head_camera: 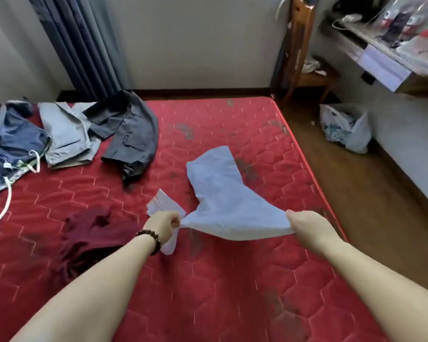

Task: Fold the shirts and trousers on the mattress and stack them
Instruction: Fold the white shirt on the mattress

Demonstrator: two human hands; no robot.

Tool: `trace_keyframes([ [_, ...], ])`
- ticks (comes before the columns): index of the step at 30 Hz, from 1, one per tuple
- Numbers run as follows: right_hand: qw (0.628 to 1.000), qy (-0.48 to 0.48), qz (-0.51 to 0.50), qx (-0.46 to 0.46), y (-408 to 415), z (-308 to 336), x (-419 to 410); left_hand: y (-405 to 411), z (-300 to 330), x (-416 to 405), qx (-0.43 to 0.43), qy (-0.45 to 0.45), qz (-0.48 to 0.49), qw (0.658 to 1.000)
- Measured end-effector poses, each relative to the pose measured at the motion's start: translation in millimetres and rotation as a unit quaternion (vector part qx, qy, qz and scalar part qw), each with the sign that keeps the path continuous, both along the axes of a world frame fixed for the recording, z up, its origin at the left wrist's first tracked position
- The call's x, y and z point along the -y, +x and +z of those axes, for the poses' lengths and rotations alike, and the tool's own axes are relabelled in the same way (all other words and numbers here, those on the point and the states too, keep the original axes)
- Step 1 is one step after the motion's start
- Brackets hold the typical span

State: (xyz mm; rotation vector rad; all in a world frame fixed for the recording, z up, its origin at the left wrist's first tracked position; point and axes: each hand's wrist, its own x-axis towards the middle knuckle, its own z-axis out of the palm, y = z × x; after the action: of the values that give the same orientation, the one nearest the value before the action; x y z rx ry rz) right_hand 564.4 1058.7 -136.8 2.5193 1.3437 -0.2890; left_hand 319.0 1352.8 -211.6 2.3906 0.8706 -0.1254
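red quilted mattress (232, 280) carries everything. far left corner: loose blue garment with white drawstring (8, 144), grey trousers (67, 137) lying partly folded, dark charcoal shirt (131, 137) crumpled beside them. no stack visible yet. near left edge: maroon garment (92, 238), unfolded. centre: pale blue garment (223, 193), lifted off the mattress at its near end. left hand (164, 225) fingers curled tight on bunched cloth; right hand (307, 225) pinches the near edge. judgement: early, most folding remains.

Pale blue shirt (220, 193) lifted over red mattress (232, 280); crumpled.
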Motion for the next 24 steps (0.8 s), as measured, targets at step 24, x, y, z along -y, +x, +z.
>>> trace_keyframes([
  [24, 0.953, -0.236, -0.080, -0.174, -228.8, -255.3, 213.9, -131.7, -209.5, 201.2, -0.235, 0.079, -0.274, 0.929],
])
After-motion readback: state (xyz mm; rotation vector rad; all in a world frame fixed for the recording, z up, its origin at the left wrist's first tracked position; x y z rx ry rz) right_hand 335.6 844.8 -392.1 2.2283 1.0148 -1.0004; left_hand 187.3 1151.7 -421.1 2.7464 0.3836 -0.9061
